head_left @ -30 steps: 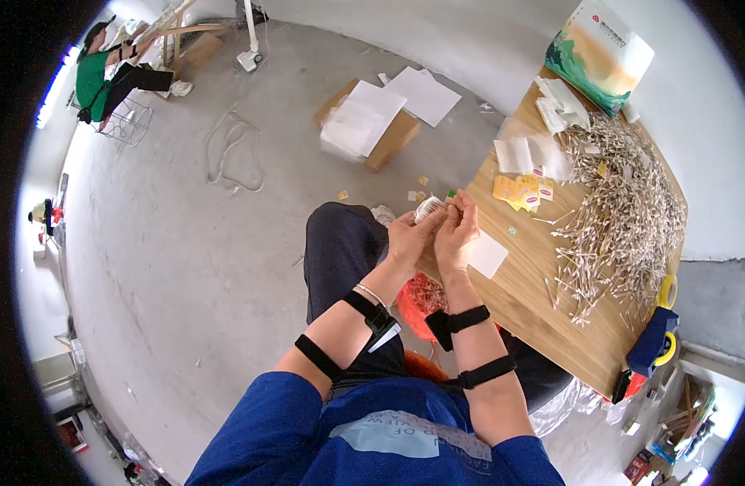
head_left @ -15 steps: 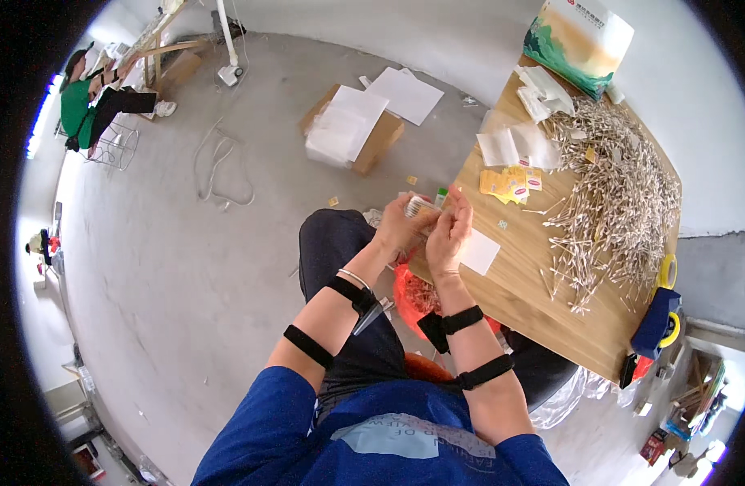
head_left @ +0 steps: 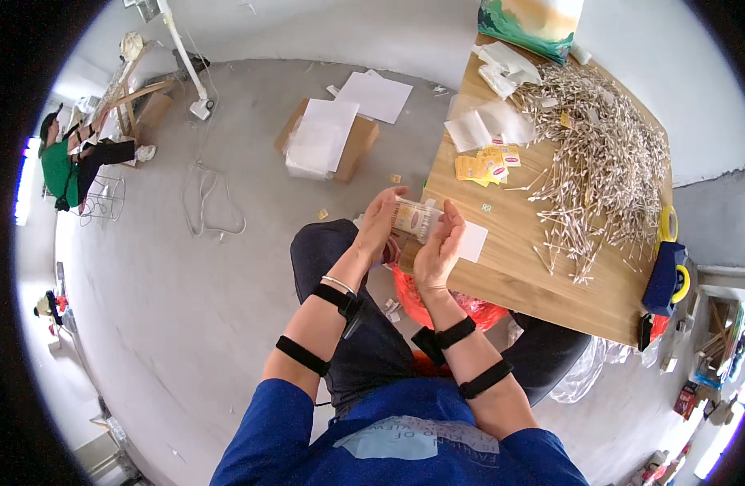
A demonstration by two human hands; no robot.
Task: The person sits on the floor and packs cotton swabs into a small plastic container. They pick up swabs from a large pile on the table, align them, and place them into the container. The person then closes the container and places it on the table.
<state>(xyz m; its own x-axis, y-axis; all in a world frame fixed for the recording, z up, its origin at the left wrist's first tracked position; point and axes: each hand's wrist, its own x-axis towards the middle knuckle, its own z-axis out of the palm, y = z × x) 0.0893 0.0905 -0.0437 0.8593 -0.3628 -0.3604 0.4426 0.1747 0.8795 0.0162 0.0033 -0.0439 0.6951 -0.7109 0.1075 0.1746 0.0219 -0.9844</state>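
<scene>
Between my two hands, over the near left corner of the table, is a clear pack of cotton swabs [head_left: 413, 219] with a yellow card inside. My left hand [head_left: 377, 224] presses against its left end, fingers close together. On its right end sits my right hand [head_left: 439, 253], with the thumb and fingers bent around the edge. Beside my right hand lies a white card [head_left: 472, 242] on the wooden table [head_left: 502, 267]. Several yellow printed cards [head_left: 484, 165] lie farther back, next to clear plastic bags [head_left: 490, 125].
A large heap of loose cotton swabs [head_left: 603, 154] covers the table's right side. A blue tape dispenser [head_left: 666, 279] stands at its right edge. Below the near edge hangs a red plastic bag [head_left: 478, 310]. Cardboard with white sheets [head_left: 324, 134] lies on the floor. Another person [head_left: 60, 166] sits far left.
My hands have drawn apart to the pack's two ends, so its yellow card now shows. The whole view has shifted, with the table lying slightly farther left.
</scene>
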